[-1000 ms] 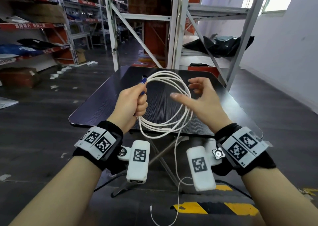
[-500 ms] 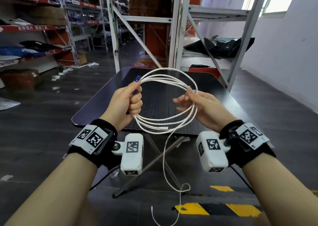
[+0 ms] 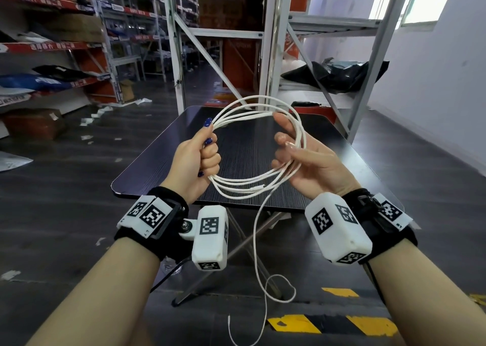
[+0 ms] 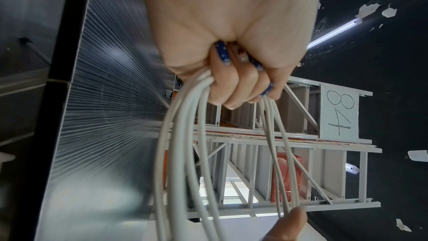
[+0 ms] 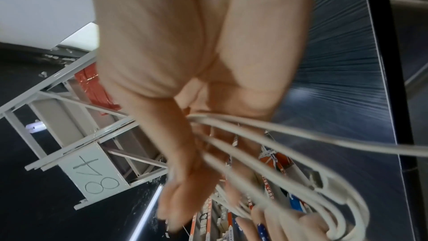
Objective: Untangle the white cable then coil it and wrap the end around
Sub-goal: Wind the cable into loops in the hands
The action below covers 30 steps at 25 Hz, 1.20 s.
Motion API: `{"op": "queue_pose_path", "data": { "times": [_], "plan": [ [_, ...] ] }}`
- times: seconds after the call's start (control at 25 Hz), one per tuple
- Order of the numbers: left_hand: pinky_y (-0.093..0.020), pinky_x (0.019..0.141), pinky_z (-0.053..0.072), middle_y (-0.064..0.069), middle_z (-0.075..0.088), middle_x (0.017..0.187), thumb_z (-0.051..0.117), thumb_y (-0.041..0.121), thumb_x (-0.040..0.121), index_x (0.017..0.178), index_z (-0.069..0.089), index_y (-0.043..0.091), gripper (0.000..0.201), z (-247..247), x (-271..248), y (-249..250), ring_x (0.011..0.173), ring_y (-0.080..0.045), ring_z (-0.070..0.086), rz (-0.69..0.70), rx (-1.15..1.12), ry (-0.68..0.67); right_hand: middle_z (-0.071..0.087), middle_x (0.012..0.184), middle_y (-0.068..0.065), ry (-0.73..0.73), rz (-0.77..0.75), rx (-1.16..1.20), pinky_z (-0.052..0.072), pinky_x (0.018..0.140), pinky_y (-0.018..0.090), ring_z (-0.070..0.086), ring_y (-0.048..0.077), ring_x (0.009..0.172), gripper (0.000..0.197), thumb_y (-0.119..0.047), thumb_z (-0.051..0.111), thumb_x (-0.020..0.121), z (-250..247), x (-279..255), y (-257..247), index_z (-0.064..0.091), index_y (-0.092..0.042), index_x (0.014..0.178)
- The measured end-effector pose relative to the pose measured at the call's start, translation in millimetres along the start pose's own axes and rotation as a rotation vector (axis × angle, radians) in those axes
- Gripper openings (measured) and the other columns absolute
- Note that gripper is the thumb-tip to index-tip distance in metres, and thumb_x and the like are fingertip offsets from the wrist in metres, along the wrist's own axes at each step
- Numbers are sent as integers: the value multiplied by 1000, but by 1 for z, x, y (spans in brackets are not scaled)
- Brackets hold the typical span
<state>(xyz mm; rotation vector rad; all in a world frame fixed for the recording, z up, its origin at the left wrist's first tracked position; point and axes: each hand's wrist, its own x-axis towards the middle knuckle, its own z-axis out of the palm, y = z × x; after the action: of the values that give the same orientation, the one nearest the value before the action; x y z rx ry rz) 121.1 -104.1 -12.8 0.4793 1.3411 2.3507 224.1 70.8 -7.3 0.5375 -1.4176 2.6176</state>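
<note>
Your left hand (image 3: 196, 158) clenched white cable (image 3: 259, 187) coil; your right hand (image 3: 306, 161) pinched coil's right side; loose end dangled below desk (image 3: 157, 166).

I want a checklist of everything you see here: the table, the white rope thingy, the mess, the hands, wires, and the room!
Surface: dark folding table, ribbed top; nothing seen lying on it.
Job's things: white cable held in several loops above the table; its loose tail hangs to the floor, not yet coiled.
Clutter: paper scraps on the floor at left.
Grippers: left hand grips the loops in a fist; right hand has the loops draped across its palm, thumb over them.
Cables: a black lead hangs from the left wrist unit.
Surroundings: warehouse shelving, black bag, yellow-black floor tape.
</note>
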Motion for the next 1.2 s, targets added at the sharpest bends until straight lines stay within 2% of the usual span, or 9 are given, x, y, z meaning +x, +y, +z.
{"op": "queue_pose_path", "data": {
  "times": [0.08,0.24,0.4,0.48,0.6,0.72,0.92,1.0,1.2],
  "plan": [
    [-15,31,10,12,21,42,44,33,97,61,41,20,38,-2,1,0,32,0,17,-7,-18,6,67,80,-1,107,14,-33,58,70,30,60,7,56,38,1,45,85,3,1,-2,53,-10,121],
    [-14,30,10,11,23,39,42,34,97,63,39,20,37,-2,2,-3,29,-3,18,-61,-125,-10,69,72,0,270,30,-39,48,50,19,49,2,41,27,-7,33,97,5,5,-3,56,-5,111],
    [-13,30,15,9,25,41,40,32,97,64,41,19,36,0,2,-6,29,-4,22,-143,-235,-95,41,51,-7,325,10,127,29,37,13,31,2,35,32,-24,32,99,3,10,-2,60,-8,106],
    [-12,30,16,9,26,41,40,32,97,65,42,18,35,0,3,-8,29,-5,23,-153,-259,-99,45,56,-6,344,-3,113,27,36,12,35,2,39,26,-23,42,95,3,9,-1,61,-8,104],
    [-13,28,14,9,26,40,39,32,98,64,40,18,36,-2,6,-9,27,-6,23,-160,-334,-54,65,91,7,357,10,-120,38,45,11,58,4,65,31,5,54,79,4,7,0,60,-3,109],
    [-14,27,15,8,26,39,38,31,98,64,39,18,37,-3,8,-11,26,-7,23,-165,-424,-22,62,116,13,319,29,-232,53,69,15,61,11,88,52,21,50,77,4,7,0,52,2,125],
    [-14,26,16,7,26,39,37,31,99,64,38,18,37,4,8,-20,26,-7,23,-158,-474,15,68,110,11,182,42,-189,56,80,25,69,17,92,81,14,72,55,4,4,-1,45,-1,131],
    [-15,25,17,7,27,39,37,31,99,64,38,18,38,6,9,-21,26,-8,23,-153,-490,35,71,100,11,164,33,-185,57,80,31,70,21,89,78,13,74,54,4,3,-2,47,-4,126],
    [-14,26,16,7,27,39,37,31,99,64,39,17,38,8,10,-21,26,-7,23,-163,-498,29,69,84,10,230,1,-175,59,74,39,69,20,70,48,8,56,80,4,2,-4,49,-9,125]
  ]
}}
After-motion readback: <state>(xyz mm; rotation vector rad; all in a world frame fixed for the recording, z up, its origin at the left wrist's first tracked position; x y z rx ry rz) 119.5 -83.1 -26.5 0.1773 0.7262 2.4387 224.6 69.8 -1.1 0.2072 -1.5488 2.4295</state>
